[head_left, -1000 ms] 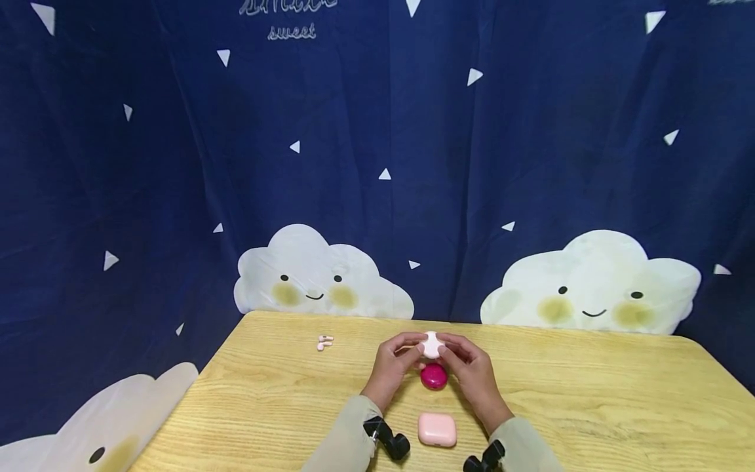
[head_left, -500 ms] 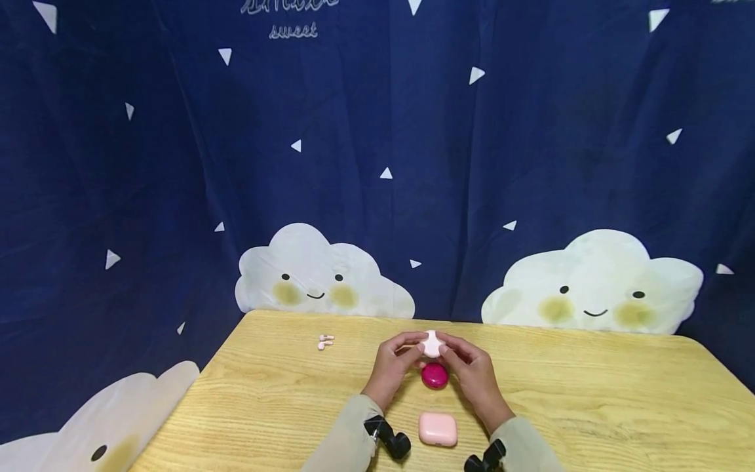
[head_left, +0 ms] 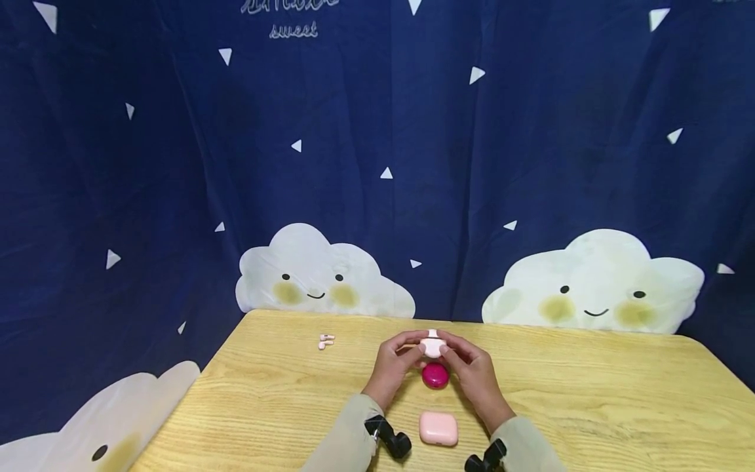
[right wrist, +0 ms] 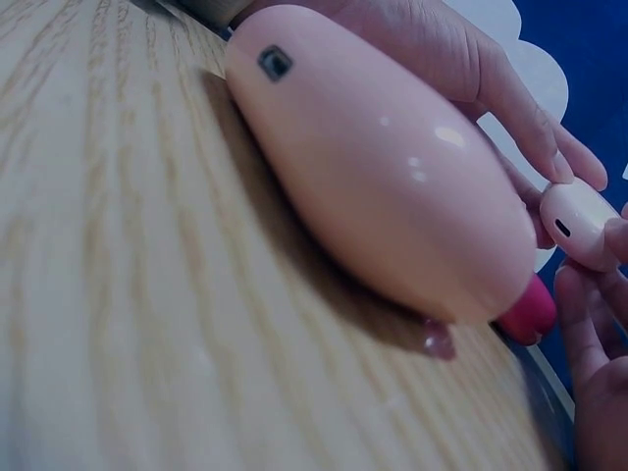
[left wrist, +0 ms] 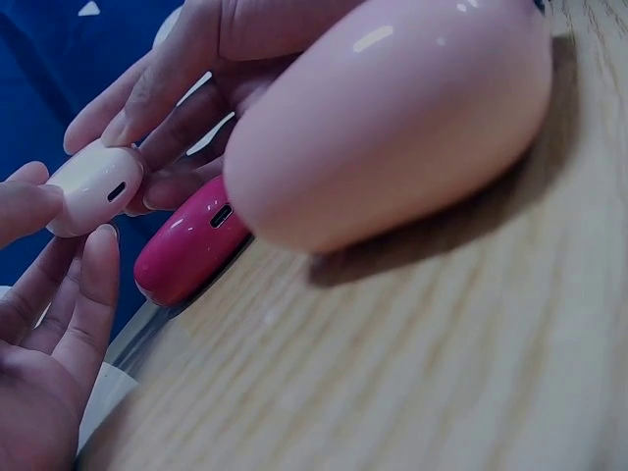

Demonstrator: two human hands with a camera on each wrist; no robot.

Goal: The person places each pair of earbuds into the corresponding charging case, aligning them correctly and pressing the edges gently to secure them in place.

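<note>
Near the back of the table, my left hand point(head_left: 389, 367) and my right hand point(head_left: 476, 377) hold a pale pink-white earbud charging case point(head_left: 433, 349) between them, thumbs and fingertips at its two sides. In the head view a dark line parts its lid from its body. Its charging port shows in both wrist views. Just in front of it, between the hands, lies a magenta rounded case point(head_left: 435, 375) with a port of its own. A larger pink case point(head_left: 438, 429) rests nearer the body, between my forearms, and looms large in the left wrist view.
Two small white earbuds point(head_left: 326, 341) lie side by side at the back left of the wooden table point(head_left: 271, 393). Behind the table's back edge hangs a dark blue curtain point(head_left: 354, 98) printed with clouds and triangles. Each sleeve carries a black wrist mount.
The pale case's lid has come up: a dark gap now shows between lid and body, where earlier it looked like one smooth shape. Both hands stay in place.
</note>
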